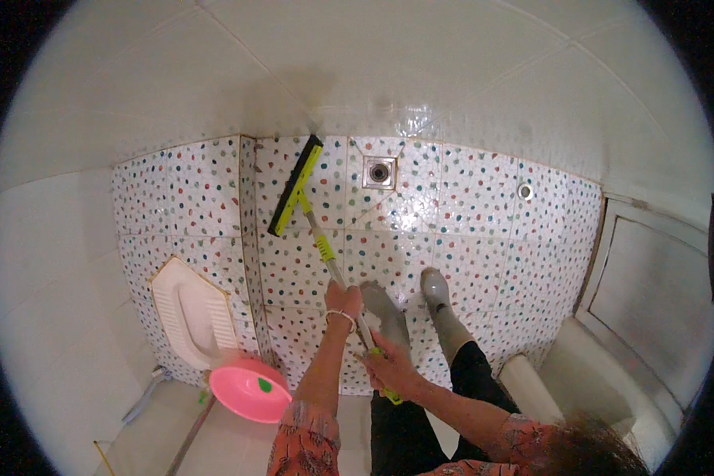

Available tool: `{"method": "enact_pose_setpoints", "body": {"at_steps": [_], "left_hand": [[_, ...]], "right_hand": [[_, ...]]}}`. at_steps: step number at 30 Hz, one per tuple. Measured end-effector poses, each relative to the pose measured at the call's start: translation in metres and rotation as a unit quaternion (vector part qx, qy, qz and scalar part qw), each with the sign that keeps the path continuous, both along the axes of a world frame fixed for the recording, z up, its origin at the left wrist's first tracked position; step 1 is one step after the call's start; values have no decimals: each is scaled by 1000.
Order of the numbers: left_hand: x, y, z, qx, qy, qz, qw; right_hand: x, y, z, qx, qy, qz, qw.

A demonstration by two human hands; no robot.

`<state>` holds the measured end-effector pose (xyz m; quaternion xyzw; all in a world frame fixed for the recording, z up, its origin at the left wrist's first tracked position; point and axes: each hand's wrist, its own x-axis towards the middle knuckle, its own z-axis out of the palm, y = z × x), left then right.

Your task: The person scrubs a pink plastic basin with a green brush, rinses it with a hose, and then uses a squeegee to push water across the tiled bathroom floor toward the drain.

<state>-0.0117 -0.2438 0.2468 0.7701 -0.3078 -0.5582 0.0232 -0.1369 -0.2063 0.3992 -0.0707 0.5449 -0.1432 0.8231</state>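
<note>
A floor squeegee [300, 185] with a black rubber blade and a lime-green head rests on the speckled tile floor, by the step edge and near the wall. Its pole slants down towards me. My left hand [345, 300], with a pale bracelet at the wrist, is closed around the middle of the pole. Lower down, my right hand [390, 366] grips the lime-green handle end. Right of the blade, a square metal floor drain [379, 172] is set in wet, shining tiles.
A squat toilet [196, 315] is set in the raised floor at left, with a pink basin [247, 395] below it. My grey rubber boots [436, 288] stand on the tiles. A small round drain [525, 191] lies at right, near a white-framed door panel [648, 285]. A tiled wall [357, 59] bounds the far side.
</note>
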Motion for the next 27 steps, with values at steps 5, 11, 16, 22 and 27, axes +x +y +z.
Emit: {"method": "enact_pose_setpoints", "body": {"at_steps": [5,11,16,22,27], "left_hand": [[-30,13,12,41,-96,-103,989],[-64,28,64,71,-59,-116,989],[-39,-6,34,-62,-92,-150,983],[-42,13,-1,-52,-128,-173,975],[-56,-4,57,-17,-64,-138,988]], "right_hand": [[-11,24,3,45,-4,-58,997],[-23,50,46,63,-17,-172,983],[-6,18,18,78,-66,-218,971],[-14,29,5,115,-86,-202,969],[-16,27,32,129,-90,-247,956]]}}
